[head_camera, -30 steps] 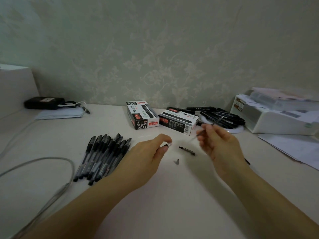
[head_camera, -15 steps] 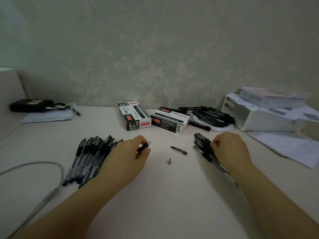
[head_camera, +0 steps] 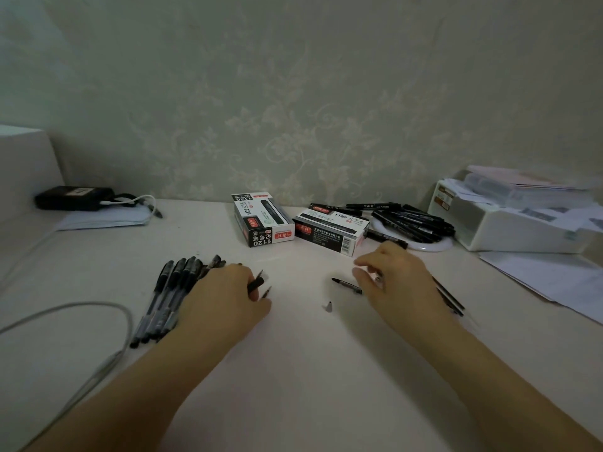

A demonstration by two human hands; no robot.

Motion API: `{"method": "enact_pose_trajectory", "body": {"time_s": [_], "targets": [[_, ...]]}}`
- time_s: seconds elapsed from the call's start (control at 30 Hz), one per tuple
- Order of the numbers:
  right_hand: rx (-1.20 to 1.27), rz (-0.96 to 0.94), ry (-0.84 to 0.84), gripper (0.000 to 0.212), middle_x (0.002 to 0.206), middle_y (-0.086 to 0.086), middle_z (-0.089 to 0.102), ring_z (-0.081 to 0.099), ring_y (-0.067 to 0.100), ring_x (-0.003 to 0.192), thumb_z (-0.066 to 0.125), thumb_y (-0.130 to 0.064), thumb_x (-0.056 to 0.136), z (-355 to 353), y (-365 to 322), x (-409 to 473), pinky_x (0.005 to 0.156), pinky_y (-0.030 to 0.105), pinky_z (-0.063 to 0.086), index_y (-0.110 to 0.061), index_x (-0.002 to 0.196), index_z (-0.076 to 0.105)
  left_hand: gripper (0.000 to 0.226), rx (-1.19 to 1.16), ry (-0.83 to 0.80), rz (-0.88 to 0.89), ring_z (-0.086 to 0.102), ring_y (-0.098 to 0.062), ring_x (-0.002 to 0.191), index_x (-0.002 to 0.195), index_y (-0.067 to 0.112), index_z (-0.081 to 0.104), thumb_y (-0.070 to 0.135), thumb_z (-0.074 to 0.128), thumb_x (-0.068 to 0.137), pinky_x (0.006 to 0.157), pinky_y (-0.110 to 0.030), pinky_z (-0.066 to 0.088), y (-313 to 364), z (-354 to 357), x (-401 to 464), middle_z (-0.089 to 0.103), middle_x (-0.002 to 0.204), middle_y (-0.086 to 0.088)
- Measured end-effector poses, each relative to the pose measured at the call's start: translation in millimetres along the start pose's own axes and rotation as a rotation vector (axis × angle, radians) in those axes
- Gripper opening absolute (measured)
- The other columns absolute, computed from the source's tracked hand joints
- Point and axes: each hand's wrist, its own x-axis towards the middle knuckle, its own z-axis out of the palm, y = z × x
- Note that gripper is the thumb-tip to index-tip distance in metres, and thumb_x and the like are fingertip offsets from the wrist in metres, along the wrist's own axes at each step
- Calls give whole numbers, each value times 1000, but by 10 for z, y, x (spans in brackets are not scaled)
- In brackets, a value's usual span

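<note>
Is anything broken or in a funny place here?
Yes. A tiny pen tip and a short black pen piece lie loose on the table between the left hand and right hand, apart from the pen row. They look like parts of a taken-apart pen.

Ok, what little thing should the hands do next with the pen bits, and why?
Probably the right hand should pinch the short black pen piece lying just beside it. The left hand grips a black pen barrel, and the small grey cone tip lies loose nearby.
</note>
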Motion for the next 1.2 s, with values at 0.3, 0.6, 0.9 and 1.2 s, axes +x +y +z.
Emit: {"method": "enact_pose_trajectory", "body": {"time_s": [0.3, 0.6, 0.9, 1.2], "targets": [[348, 42, -34, 9, 83, -12, 67, 58, -6, 74, 70, -22, 89, 78, -255, -83, 67, 4, 42, -23, 94, 78, 15, -137, -8, 15, 60, -11, 66, 73, 18, 62, 31, 64, 80, 61, -26, 52, 122, -31, -49, 62, 70, 3], [1088, 396, -507, 34, 94, 6, 78, 67, 10, 75, 77, -37, 73, 102, -437, -144, 71, 20, 54, -14, 97, 76, 14, -1020, -247, -148, 43, 2, 34, 78, 23, 76, 36, 71, 81, 42, -13, 31, 340, -20, -94, 48, 41, 18], [1258, 532, -431, 20, 88, 16, 76, 69, 13, 65, 56, -17, 98, 77, -436, -102, 60, 19, 55, -3, 90, 68, 16, -897, -111, 15, 43, 3, 43, 83, 23, 66, 31, 57, 94, 47, -14, 35, 322, 59, -68, 54, 54, 12], [1653, 725, 63, 29, 85, 17, 76, 72, 15, 66, 39, -17, 106, -31, -244, 20, 57, 20, 58, -4, 89, 60, 19, -703, -238, 326, 47, 0, 57, 110, 52, 53, 41, 42, 99, 60, -26, 47, 287, 121, -94, 54, 60, 13]]}}
